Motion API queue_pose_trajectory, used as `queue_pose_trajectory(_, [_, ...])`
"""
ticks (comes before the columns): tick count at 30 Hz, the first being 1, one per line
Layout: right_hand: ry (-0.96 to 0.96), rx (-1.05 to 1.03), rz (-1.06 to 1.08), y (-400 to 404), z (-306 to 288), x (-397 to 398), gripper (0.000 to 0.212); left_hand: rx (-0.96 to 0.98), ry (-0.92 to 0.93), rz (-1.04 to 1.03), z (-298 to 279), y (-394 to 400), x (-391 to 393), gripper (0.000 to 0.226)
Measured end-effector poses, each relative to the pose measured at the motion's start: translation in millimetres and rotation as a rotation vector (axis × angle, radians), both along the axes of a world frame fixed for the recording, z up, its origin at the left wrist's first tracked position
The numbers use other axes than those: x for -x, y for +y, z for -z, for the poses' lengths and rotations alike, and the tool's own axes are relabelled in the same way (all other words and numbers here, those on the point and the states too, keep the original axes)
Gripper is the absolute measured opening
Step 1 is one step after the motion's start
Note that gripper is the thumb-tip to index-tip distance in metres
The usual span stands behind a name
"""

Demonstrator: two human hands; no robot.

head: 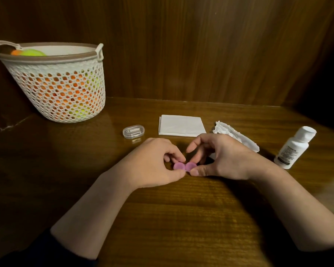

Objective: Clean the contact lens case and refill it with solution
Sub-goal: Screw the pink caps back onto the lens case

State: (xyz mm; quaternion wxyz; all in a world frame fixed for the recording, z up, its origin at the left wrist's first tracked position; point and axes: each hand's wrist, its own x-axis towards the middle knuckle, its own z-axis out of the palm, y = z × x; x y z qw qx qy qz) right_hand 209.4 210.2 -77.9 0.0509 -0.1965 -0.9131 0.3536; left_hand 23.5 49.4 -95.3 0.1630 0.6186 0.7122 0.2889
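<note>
Both hands, left hand [158,162] and right hand [218,158], pinch the purple contact lens case [184,167] between curled fingers; twisting unevenly could flip it onto the table [181,218].

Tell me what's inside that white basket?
Over the basket rim show an orange ball and a yellow-green ball; orange and green show through the mesh. What lies deeper is hidden.

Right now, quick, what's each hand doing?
Left hand: pinches the left cap of the small purple plastic lens case.
Right hand: pinches its right cap.
</note>
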Motion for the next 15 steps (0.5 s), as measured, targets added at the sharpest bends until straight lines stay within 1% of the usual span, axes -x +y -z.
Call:
queue_pose_trajectory(3, [-0.002,0.007,0.003,0.0,-0.7,0.2,0.049,-0.005,0.019,-0.068,-1.0,1.2,0.7,0.029])
queue_pose_trajectory(8, [-0.009,0.009,0.009,-0.9,-1.7,1.2,0.048,0.006,0.031,-0.067,-2.4,2.1,-0.8,0.017])
queue_pose_trajectory(15, [-0.008,-0.014,0.008,-3.7,-0.6,1.1,0.047,0.001,0.037,-0.032,-3.1,2.1,-3.8,0.011])
